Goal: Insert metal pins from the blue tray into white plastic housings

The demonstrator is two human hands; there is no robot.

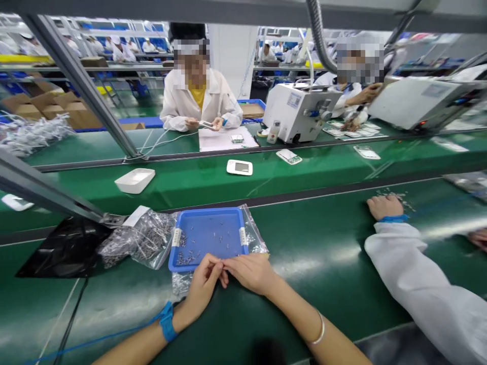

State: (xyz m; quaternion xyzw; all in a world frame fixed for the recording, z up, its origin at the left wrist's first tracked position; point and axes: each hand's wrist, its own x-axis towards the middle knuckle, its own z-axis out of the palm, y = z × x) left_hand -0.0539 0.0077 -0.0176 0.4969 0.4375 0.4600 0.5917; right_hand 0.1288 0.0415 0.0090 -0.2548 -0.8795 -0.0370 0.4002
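Observation:
A shallow blue tray (211, 212) lies on the green bench in front of me, with small metal screw-like parts (186, 257) scattered on its floor, thickest along the left side. My left hand (205, 280) is at the tray's near edge, thumb and fingers pinched together. Against its fingertips press those of my right hand (249, 271), which is closed with its back facing up. Anything pinched between the fingertips is too small or hidden to make out. Clear plastic bag material (254, 230) shows under the tray's right side.
Left of the tray lie clear bags of metal parts (150, 238) and a black bag (66, 248). Beyond runs a green conveyor with a white device (239, 167) and a white box (135, 180). A co-worker's hand (385, 207) rests at right beside small parts. A metal post (76, 76) slants at left.

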